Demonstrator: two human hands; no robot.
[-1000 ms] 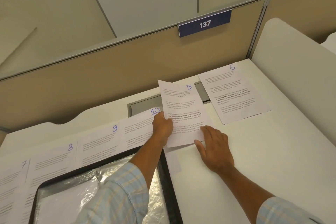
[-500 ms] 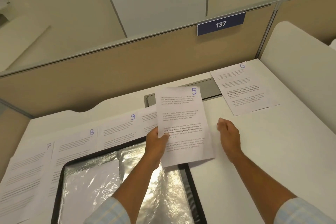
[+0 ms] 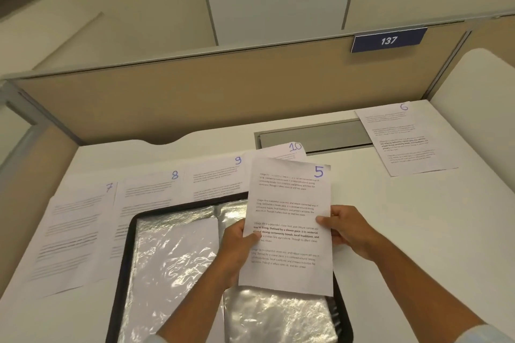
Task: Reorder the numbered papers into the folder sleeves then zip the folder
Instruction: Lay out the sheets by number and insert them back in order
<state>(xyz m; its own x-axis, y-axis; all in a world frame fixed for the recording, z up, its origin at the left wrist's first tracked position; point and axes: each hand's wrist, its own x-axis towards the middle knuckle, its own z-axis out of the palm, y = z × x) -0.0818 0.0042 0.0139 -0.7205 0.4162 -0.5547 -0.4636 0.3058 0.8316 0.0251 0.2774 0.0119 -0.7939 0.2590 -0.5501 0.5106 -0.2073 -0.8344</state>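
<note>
Paper 5 is held up above the open black folder, whose clear plastic sleeves shine. My left hand pinches its left edge and my right hand pinches its right edge. Papers 7, 8 and 9 lie in a row on the desk behind the folder. Paper 10 peeks out behind paper 5. Paper 6 lies at the back right.
A grey cable slot is set in the white desk near the tan partition. A blue sign reading 137 hangs on the partition. A white side panel bounds the desk on the right.
Paper 5 has been lifted off the desk and brought over the folder. My right hand, which let go of it earlier, now grips its right edge. The view has swung left.
</note>
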